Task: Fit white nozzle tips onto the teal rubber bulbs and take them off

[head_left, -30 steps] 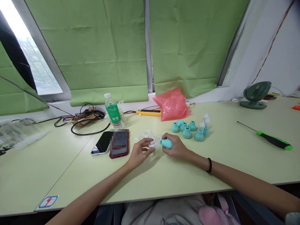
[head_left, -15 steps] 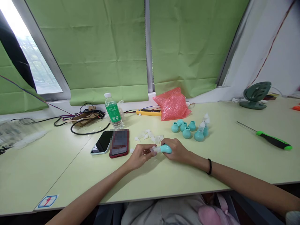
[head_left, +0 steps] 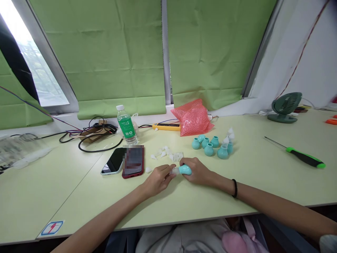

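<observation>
Both hands lowered onto tabletop (head_left: 237, 196): right hand (head_left: 198, 172) fingers clamped on teal bulb (head_left: 185, 170), left hand (head_left: 157, 180) fingers pinching clear tip (head_left: 175, 171), now seated in it.

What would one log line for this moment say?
right hand: grips teal bulb | left hand: pinches clear tip at bulb's mouth | nearby: loose clear tips, spare teal bulbs, two phones

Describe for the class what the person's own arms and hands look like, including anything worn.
Both forearms are bare, no sleeves or gloves in view. The right hand has a thin black band at its wrist; the left hand shows no band or watch.
</observation>
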The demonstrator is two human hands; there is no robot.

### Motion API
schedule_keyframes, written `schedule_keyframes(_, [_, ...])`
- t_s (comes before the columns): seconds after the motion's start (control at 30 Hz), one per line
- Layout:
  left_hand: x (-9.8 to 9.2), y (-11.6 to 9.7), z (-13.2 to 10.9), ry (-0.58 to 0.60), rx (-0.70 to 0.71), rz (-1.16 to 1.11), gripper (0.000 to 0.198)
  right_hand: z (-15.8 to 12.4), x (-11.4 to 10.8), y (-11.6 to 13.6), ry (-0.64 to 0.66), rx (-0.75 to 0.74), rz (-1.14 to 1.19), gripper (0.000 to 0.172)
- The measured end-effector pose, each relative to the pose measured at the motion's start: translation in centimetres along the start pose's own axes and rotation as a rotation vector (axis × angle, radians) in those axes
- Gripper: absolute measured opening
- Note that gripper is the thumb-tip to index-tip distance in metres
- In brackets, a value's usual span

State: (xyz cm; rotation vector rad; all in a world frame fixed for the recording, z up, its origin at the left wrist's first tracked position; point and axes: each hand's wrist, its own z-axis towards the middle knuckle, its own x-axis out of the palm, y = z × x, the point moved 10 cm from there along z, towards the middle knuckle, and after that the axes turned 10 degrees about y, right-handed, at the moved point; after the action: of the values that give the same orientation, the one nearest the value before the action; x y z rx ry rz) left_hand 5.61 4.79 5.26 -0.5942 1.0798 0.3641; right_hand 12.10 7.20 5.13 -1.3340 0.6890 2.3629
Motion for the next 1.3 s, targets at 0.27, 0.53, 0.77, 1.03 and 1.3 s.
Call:
schedule_keyframes(0.27, [-0.3,-2.6,-0.7,-0.146,0.229,0.332,0.032,0.6,0.4,-0.5,0.107,0.08,0.34,0.015])
schedule_keyframes(0.53, [1.6,-3.2,-0.9,0.009,0.275,0.599,0.032,0.5,1.6,-0.9,0.232,0.092,0.481,0.018])
schedule_keyframes(0.77, [1.8,-4.0,-1.1,0.044,0.335,0.646,0.034,0.5,2.1,-1.0,0.289,0.1,0.526,0.019])
schedule_keyframes(1.03, [1.1,-6.1,-1.9,-0.039,0.47,0.718,0.033,0.4,3.0,-0.7,0.391,0.097,0.6,0.017])
schedule_keyframes(1.3, [-1.2,-2.2,-0.6,-0.226,0.232,0.39,0.039,0.9,1.2,-2.2,0.189,0.186,0.562,0.016])
